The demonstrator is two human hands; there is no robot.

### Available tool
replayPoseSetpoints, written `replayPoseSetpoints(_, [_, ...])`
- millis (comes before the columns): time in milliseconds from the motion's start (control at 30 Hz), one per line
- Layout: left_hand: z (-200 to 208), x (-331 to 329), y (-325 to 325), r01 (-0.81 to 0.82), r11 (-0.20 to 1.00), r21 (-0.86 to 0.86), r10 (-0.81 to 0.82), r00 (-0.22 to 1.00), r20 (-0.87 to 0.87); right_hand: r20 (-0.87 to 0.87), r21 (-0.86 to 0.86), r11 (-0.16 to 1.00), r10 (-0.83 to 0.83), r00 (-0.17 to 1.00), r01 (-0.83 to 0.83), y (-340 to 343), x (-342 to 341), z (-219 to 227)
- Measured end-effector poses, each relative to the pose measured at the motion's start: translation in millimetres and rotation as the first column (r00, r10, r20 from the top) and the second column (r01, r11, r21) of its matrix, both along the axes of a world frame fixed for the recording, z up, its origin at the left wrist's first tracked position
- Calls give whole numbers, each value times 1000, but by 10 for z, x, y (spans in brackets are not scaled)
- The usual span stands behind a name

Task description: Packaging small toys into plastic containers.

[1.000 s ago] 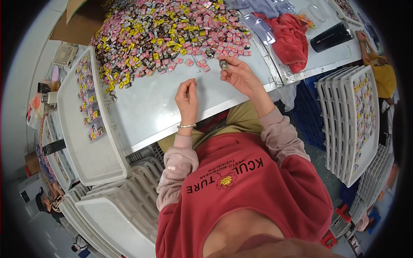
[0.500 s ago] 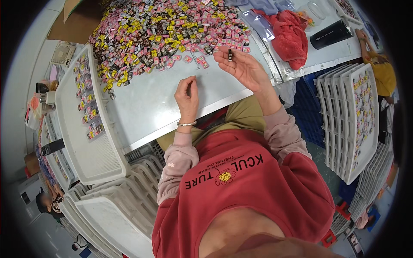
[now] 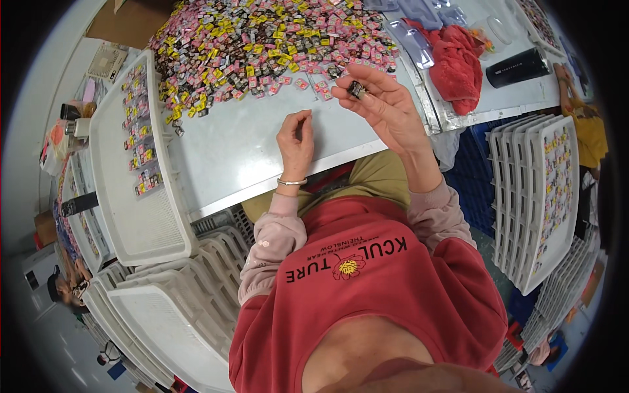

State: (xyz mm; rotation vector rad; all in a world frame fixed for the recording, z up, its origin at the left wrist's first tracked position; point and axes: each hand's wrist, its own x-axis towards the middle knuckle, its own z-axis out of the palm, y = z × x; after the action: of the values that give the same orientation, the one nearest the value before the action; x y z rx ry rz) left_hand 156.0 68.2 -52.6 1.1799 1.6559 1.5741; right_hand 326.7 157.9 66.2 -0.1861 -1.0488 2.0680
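My right hand (image 3: 386,111) is raised over the table's near edge, its thumb and fingers closed on a small dark piece (image 3: 356,90) with a shiny, clear-looking side. To its left, my left hand (image 3: 297,141) hovers low above the bare table top (image 3: 226,154). Its fingers curl round to meet the thumb in a loop, and whatever may be between the tips is hidden. Beyond both hands spreads a large heap of small pink, yellow and black pieces (image 3: 262,52), a few of them lying loose at the near edge.
On the left leans a white tray (image 3: 141,223) with rows of packed pieces. White trays (image 3: 170,314) are stacked below it, and another stack (image 3: 524,196) stands at right. A red cloth (image 3: 455,69) and a black bottle (image 3: 517,67) lie at far right. Other people are at both sides.
My right hand has turned and closed its thumb onto the dark piece, which lay against the open fingers before. The left hand keeps its curled shape. The whole view has shifted slightly.
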Motion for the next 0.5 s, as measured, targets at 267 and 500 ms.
replayPoseSetpoints(267, [11,13,41,-51,996,78,59,992,-109,403,159,987,-60,913,-5,123,14,-180])
replayPoseSetpoints(500, [61,16,-12,-25,999,24,27,993,-112,682,569,822,-491,542,28,458,340,-1004])
